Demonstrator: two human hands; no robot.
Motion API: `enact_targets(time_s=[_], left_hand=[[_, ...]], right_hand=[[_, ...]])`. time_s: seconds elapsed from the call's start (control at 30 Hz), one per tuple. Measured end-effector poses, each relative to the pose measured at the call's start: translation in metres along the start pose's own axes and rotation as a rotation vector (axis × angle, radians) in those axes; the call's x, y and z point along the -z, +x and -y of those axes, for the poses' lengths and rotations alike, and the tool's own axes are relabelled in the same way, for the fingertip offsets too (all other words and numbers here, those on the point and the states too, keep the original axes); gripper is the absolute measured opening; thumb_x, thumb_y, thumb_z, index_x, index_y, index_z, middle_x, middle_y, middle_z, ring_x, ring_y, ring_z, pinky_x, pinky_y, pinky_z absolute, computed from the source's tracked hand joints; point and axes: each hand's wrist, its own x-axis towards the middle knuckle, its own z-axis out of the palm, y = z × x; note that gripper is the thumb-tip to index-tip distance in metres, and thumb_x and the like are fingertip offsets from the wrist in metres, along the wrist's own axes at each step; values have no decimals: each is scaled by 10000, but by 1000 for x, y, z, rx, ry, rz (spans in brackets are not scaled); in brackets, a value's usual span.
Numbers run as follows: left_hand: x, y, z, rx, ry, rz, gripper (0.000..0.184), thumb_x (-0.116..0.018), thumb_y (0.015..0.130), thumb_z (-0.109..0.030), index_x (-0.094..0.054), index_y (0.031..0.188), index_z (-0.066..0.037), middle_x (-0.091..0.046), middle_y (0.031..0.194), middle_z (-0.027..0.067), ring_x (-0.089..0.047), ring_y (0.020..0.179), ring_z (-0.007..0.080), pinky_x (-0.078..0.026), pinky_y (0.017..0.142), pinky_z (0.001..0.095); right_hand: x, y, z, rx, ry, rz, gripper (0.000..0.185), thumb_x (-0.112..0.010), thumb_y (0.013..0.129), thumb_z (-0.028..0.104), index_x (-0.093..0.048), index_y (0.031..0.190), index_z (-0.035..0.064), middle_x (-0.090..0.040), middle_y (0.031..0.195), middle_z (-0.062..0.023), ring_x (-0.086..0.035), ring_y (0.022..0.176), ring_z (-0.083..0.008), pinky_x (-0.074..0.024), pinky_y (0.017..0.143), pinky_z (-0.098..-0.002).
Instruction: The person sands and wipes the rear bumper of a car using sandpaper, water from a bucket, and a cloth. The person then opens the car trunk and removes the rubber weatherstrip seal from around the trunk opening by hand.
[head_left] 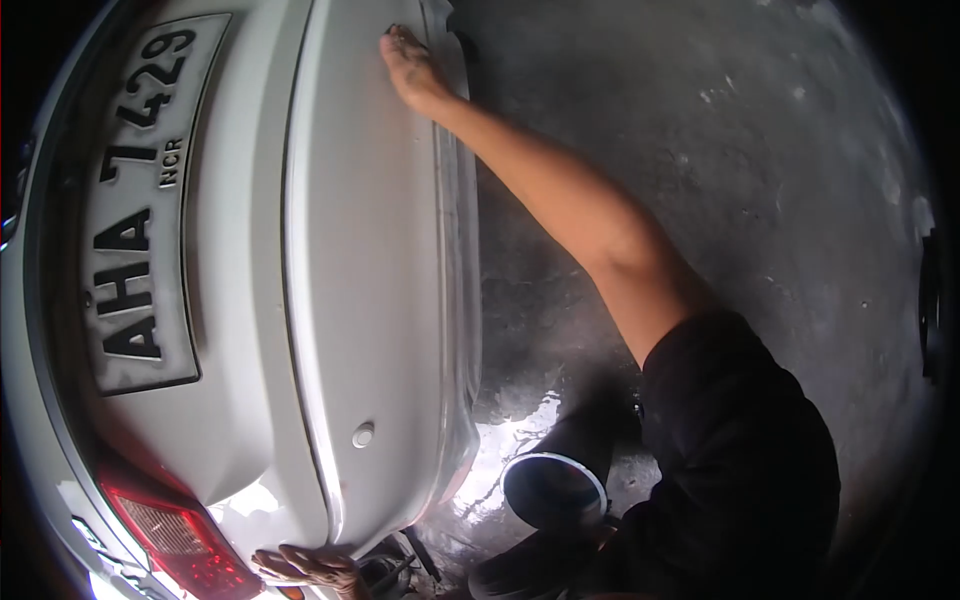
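Note:
My right hand (408,68) presses on the white car's rear bumper (365,240) near the top of the view. Its fingers are bent and held together, and what lies under them, if anything, is hidden. My left hand (308,568) is at the bottom edge, fingers spread on the bodywork beside the red tail light (185,535). Grey smudges mark both hands. A small round fitting (363,435) sits in the bumper between them.
The number plate (150,200) is at the upper left. A dark cylinder (555,490) with a pale rim is on the grey floor (760,200), right of the bumper. Dark items lie by the lower bumper corner. My dark sleeve (740,420) is at the right.

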Motion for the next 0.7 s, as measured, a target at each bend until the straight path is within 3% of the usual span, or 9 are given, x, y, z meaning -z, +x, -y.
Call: enact_targets(time_s=[0.07,0.2,0.27,0.33,0.43,0.53,0.57,0.6,0.7], left_hand=[[0,1,1,-34,92,-32,602,-229,1113,-342,-296,1609,-7,-279,1650,282,-272,1521,505,-218,1219,683],[4,7,-2,-45,106,-45,592,-250,1108,-343,-321,1605,-28,-322,1615,312,-308,1507,502,-223,1224,670],[-1,6,-3,-44,81,-49,587,-253,1108,-341,-323,1607,-38,-317,1617,312,-305,1509,501,-222,1223,672],[-2,-1,1,-43,65,-41,583,-257,1108,-339,-325,1608,-48,-312,1619,313,-301,1510,500,-221,1222,673],[-4,-2,6,-26,6,-52,579,-234,1102,-330,-307,1624,-88,-255,1660,296,-232,1551,474,-104,1229,685],[0,5,-2,-44,76,-41,581,-235,1101,-325,-301,1625,-82,-245,1664,297,-230,1554,464,-106,1233,683],[1,6,-5,-30,41,-33,587,-232,1102,-326,-286,1629,-73,-236,1669,295,-226,1557,457,-106,1240,675],[0,9,-2,-37,47,-37,587,-232,1102,-326,-286,1629,-73,-236,1669,295,-226,1557,457,-106,1240,675],[2,8,2,-90,100,-44,585,-229,1110,-340,-316,1609,-49,-296,1638,282,-297,1516,485,-246,1218,663]], right_hand=[[-48,-39,-13,-154,-190,-121,797,-304,1097,532,-79,1651,5,-19,1723,-247,2,1608,-359,-46,1307,-464],[-82,-253,2,360,-297,238,875,-557,1065,289,36,1654,30,126,1725,-206,87,1604,-348,-10,1306,-474],[-72,-208,-9,212,-449,94,832,-497,1083,350,14,1655,25,91,1729,-208,72,1605,-354,-37,1307,-479],[-39,-88,-38,-2,-239,-48,661,-380,1105,446,-303,1619,38,-284,1681,-217,-263,1570,-306,-224,1277,-427],[-10,-35,-37,-73,-206,-211,628,-369,1103,474,-453,1545,35,-444,1592,-229,-416,1493,-315,-310,1236,-438],[-46,-139,-45,131,-448,-147,697,-408,1107,442,-200,1652,60,-129,1727,-198,-92,1611,-277,-137,1305,-415],[-62,-197,-55,122,131,33,763,-443,1100,383,-113,1631,-56,-20,1725,-241,3,1609,-351,-66,1307,-480],[-53,-239,-39,289,-470,182,754,-454,1100,357,-86,1652,-1,30,1732,-216,30,1611,-334,-39,1308,-476],[-33,-170,-36,199,-556,112,702,-336,1131,389,-18,1665,62,93,1744,-132,96,1608,-272,-18,1311,-423]])
